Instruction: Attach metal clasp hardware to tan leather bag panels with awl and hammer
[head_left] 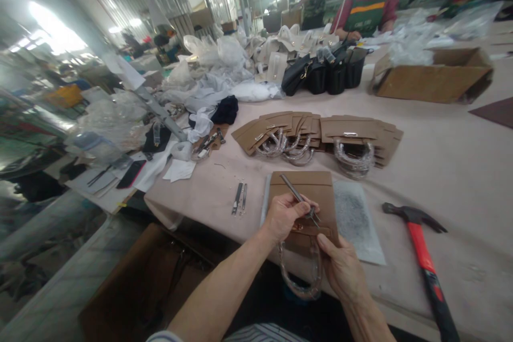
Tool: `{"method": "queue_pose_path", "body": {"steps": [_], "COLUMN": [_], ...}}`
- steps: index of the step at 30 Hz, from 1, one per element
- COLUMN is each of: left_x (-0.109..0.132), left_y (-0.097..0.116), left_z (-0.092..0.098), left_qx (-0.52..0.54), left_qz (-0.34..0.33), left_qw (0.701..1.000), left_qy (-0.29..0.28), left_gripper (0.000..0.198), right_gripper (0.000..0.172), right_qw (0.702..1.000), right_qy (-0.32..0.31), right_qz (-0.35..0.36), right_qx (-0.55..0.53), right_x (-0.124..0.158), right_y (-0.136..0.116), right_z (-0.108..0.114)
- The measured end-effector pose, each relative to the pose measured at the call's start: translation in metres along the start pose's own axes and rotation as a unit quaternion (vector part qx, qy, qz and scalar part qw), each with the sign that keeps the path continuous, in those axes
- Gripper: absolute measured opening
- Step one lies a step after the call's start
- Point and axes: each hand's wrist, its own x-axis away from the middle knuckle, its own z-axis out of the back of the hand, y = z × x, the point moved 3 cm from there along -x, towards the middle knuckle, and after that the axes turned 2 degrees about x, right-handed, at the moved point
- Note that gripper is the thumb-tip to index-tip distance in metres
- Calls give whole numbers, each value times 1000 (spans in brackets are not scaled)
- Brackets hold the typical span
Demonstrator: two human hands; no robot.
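Observation:
My left hand [282, 216] is closed around a slim grey metal tool [294, 188], its thin tip pointing down at a brown bag panel [276, 186]. The tool's exact kind is unclear. Under the tip lies a strip on the panel with a small shiny metal fitting [298, 227]. My right hand [344, 267] grips the panel's lower right edge, thumb on top and fingers mostly hidden below. A bag handle [288, 277] wrapped in clear plastic hangs from the panel over the table's front edge. Beneath the panel, a pale sheet with a dark mottled patch [355, 214] sticks out.
A claw hammer [420, 246] with a red and black handle lies at the right. Two slim tools [239, 199] lie at the left. Behind are stacked brown panels with wrapped handles [352, 131], black bags [324, 75] and a cardboard box [436, 83]. A co-worker [366, 10] is across the table.

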Motion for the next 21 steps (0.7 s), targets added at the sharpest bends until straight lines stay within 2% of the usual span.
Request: {"method": "queue_pose_path", "body": {"steps": [5,14,21], "left_x": [3,2,2], "left_y": [4,-2,1], "left_z": [-1,8,5], "left_qx": [16,-34,-68], "left_qz": [14,-6,-21], "left_qw": [1000,999,997], "left_qy": [9,-13,-25], "left_gripper": [54,45,43], "right_gripper": [43,44,41], "right_qw": [1000,1000,1000], "right_qy": [-29,-12,-12], "right_qz": [-12,-23,-14], "right_qx": [1,17,25], "right_x": [2,-2,-3], "right_y": [0,1,-1], "right_z": [-3,-4,-5]}}
